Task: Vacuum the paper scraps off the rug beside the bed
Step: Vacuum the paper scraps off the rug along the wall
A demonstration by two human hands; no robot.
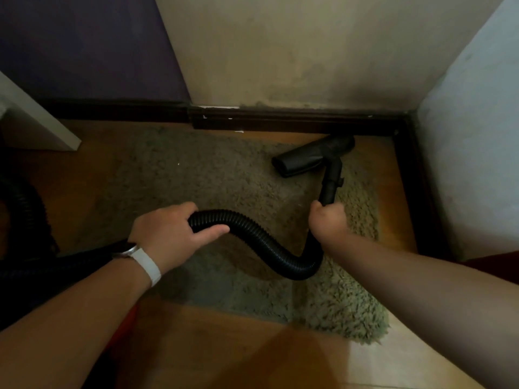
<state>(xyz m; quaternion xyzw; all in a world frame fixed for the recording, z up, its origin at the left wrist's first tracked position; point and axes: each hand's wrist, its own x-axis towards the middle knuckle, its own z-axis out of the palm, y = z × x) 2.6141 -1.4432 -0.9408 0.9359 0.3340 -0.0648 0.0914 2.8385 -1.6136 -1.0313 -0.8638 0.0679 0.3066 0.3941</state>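
My left hand curls around the ribbed hose, thumb beneath, over the middle of the rug. One white speck, perhaps a paper scrap, lies toward the rug's far edge. The hose looks light and floppy, so I judge it needs this second grip. My right hand is fisted around the stiff tube, which is the place to steer from, with the floor nozzle at the rug's far right corner.

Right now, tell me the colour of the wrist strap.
The strap is white; the head view shows it clearly.
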